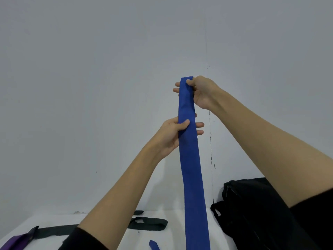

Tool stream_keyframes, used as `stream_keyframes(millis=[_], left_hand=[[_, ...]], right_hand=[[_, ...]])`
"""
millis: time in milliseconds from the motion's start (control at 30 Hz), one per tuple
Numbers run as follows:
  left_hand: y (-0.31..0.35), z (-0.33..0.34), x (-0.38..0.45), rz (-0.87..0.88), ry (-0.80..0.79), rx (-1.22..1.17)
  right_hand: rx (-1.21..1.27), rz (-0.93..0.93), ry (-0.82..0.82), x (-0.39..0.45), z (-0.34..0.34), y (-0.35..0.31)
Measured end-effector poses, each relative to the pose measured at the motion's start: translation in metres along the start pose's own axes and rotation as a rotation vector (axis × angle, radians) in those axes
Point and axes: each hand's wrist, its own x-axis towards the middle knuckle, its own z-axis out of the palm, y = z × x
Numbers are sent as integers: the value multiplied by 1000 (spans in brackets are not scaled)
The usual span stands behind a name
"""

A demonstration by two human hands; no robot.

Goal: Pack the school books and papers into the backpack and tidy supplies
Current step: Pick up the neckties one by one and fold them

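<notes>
The right hand (200, 91) pinches the top end of a blue tie (191, 159); the left hand (173, 134) grips it lower down, thumb in front. The tie hangs taut before the bare wall (90, 87). Below, the black backpack (252, 210) sits right on the white table (173, 233), black straps (147, 223) lying left.

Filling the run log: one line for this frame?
left hand: pinches blue tie mid | right hand: grips top end | tie: held up | black backpack: on table, right

Plain grey wall (108, 87), white tabletop (171, 235)
</notes>
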Motion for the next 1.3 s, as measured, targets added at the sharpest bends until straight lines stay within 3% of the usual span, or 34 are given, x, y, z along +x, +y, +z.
stream_keyframes(millis=[133, 233, 367, 433, 600, 767, 900, 1000, 1133, 1300], left_hand=[[9, -3, 4, 24, 153, -11], [21, -9, 8, 29, 223, -51], [41, -7, 11, 0, 281, -24], [52, -4, 14, 0, 277, -26], [71, -3, 20, 59, 230, -35], [78, -6, 24, 53, 272, -70], [77, -11, 24, 41, 311, -70], [71, -10, 23, 24, 294, -63], [61, -2, 18, -26, 216, -43], [51, 5, 17, -50, 178, -81]], right_hand=[[-434, -96, 168, -4, -11, 8], [-489, -151, 237, -20, -21, 17], [-654, 129, -148, -39, -35, 37], [-684, 127, -266, -43, -34, 51], [-523, 8, -172, -42, -22, 60], [-689, 46, -170, -47, -24, 74], [-952, 199, -339, -53, -35, 84], [-841, 188, -377, -52, -39, 78], [-487, 80, -184, -43, -33, 56], [-544, 56, -182, -43, -30, 65]])
